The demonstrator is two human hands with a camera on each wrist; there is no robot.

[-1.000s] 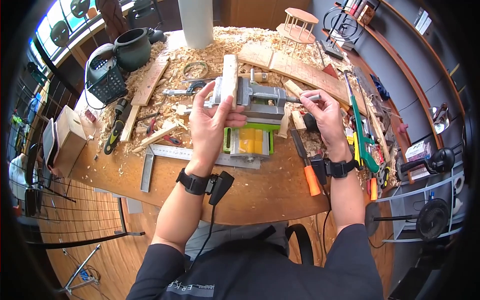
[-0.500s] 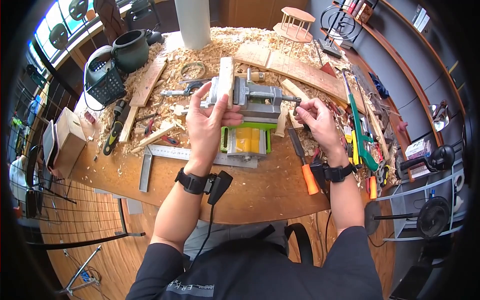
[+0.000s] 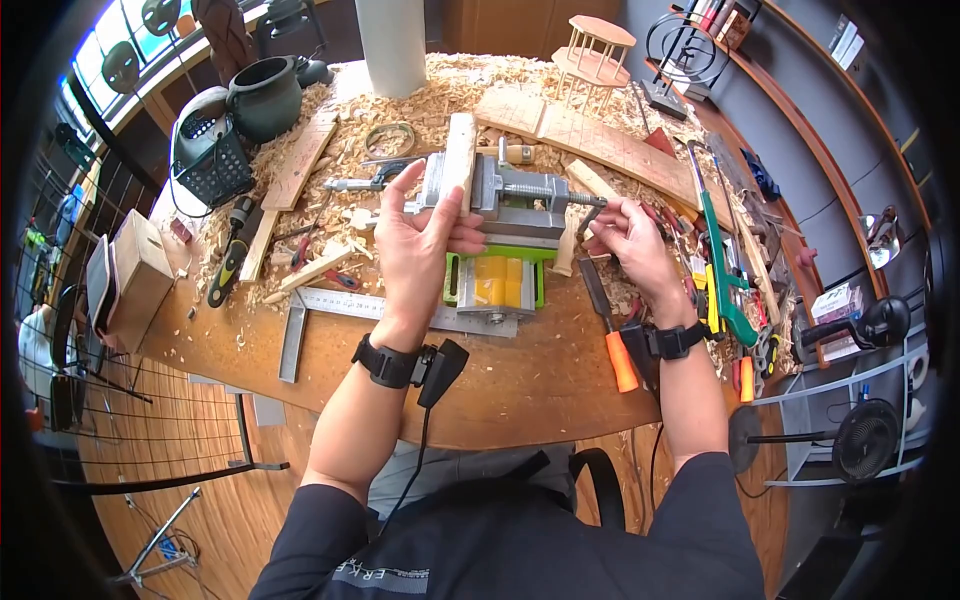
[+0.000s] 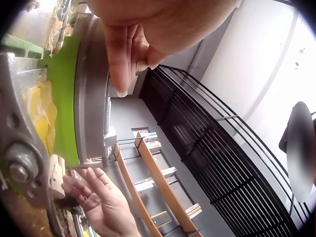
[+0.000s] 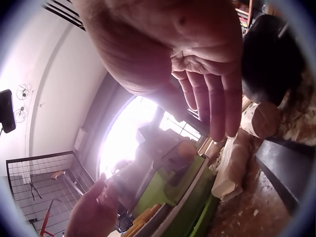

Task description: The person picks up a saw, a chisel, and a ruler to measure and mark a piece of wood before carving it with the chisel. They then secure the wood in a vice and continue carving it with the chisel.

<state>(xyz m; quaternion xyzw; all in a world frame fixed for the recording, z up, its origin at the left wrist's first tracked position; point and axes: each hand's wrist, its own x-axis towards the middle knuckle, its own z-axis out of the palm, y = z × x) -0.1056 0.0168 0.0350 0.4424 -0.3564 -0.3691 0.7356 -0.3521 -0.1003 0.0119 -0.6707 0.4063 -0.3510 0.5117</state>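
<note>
A pale strip of wood point(image 3: 460, 160) stands upright between the jaws of a grey metal bench vise point(image 3: 525, 215). My left hand point(image 3: 415, 235) holds the strip's near end, thumb against its face and the other fingers spread beside and below. In the left wrist view, those fingers hang beside the vise's grey body point(image 4: 91, 98). At the right end of the vise's threaded screw point(image 3: 540, 188), my right hand point(image 3: 640, 250) has thumb and forefinger at the small bar handle point(image 3: 592, 216). The right wrist view shows its other fingers point(image 5: 215, 106) loosely extended.
Under the vise is a green and yellow base point(image 3: 500, 280). A steel square point(image 3: 350, 305) lies at the front left, an orange-handled chisel point(image 3: 620, 360) and a green saw point(image 3: 730, 290) at the right. Shavings and boards point(image 3: 610, 145) cover the back.
My right hand has shifted slightly inward and down around the vise's bar handle, whose angle has changed. The left hand stays at the wood strip.
</note>
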